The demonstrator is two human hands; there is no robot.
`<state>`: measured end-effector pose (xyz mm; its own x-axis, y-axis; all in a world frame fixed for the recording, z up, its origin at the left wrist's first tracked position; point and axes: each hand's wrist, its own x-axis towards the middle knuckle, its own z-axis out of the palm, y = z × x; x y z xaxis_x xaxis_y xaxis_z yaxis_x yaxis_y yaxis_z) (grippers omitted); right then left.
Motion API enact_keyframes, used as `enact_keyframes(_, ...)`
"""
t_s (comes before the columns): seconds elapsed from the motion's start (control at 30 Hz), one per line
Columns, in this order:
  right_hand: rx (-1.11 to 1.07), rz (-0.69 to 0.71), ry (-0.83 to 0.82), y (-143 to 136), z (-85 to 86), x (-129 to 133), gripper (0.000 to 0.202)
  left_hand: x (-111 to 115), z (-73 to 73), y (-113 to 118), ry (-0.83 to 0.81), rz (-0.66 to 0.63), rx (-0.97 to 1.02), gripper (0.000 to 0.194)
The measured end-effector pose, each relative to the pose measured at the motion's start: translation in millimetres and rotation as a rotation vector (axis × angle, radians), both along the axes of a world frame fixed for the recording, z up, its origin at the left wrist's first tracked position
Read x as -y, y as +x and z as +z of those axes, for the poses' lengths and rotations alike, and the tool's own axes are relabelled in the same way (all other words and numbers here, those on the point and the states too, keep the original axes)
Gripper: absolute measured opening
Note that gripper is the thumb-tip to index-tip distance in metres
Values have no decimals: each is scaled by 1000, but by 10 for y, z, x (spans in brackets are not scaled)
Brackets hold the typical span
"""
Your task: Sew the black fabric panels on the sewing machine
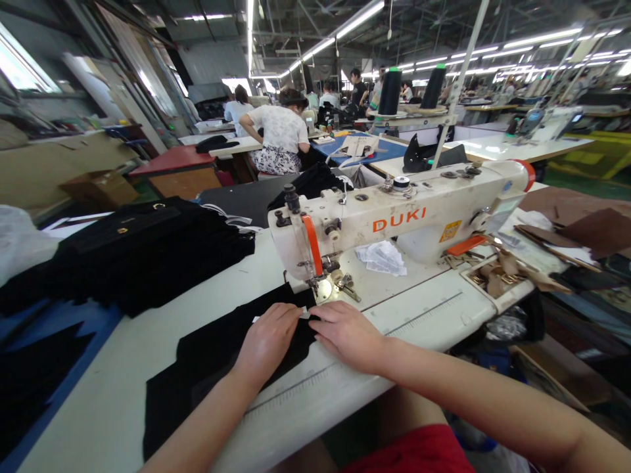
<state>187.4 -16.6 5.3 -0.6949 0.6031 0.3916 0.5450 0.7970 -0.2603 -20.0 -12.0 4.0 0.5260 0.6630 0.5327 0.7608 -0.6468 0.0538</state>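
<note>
A black fabric piece [217, 341] lies flat on the sewing table, its far right corner close to the needle area of a white sewing machine [394, 210]. My left hand [269, 338] rests on this fabric, fingers together and pressed down around a small white label [305, 313]. Another bit of white shows at that hand's left side. From the right, my right hand [348, 335] meets the label and the fabric's edge with bent, closed fingers. Both hands are just in front of the presser foot; the fingertips' undersides are hidden.
White labels [382, 257] lie in a pile on the machine bed. A heap of black fabric pieces [128, 249] sits at left. Metal parts fill a tray [497, 277] at right. Beyond the machine, a person in a white top [280, 128] sits working.
</note>
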Motion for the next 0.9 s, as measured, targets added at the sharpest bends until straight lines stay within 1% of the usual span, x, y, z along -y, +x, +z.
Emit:
enact_keyframes(0.1, 2, 5, -6, -81, -5, -47, 18, -2, -8, 3, -3, 10, 2, 27)
enact_keyframes(0.23, 18, 29, 6, -107, -62, -103, 18, 8, 24, -52, 44, 35, -32, 28)
enact_keyframes(0.33, 27, 47, 16, -81, -85, -129, 17, 28, 73, -171, 63, 62, -88, 29)
enact_keyframes(0.43, 31, 62, 22, -54, -79, -142, 18, 74, 121, -329, 37, 97, -153, 30)
enact_keyframes(0.53, 41, 90, 9, -29, -63, -157, 20, 153, 163, -461, -12, 162, -207, 34)
enact_keyframes(0.6, 51, 111, -1, -10, -56, -174, 22, 214, 189, -493, -21, 208, -227, 33)
enact_keyframes(0.67, 63, 125, 2, 9, -51, -195, 23, 270, 209, -458, 2, 237, -221, 31)
enact_keyframes(0.73, 78, 142, 11, 26, -47, -214, 23, 311, 222, -358, 17, 218, -193, 33)
enact_keyframes(0.83, 89, 172, 31, 46, -37, -226, 25, 329, 228, -159, -46, 136, -140, 44)
enact_keyframes(0.9, 84, 184, 54, 53, -32, -225, 26, 306, 221, -55, -116, 129, -89, 54)
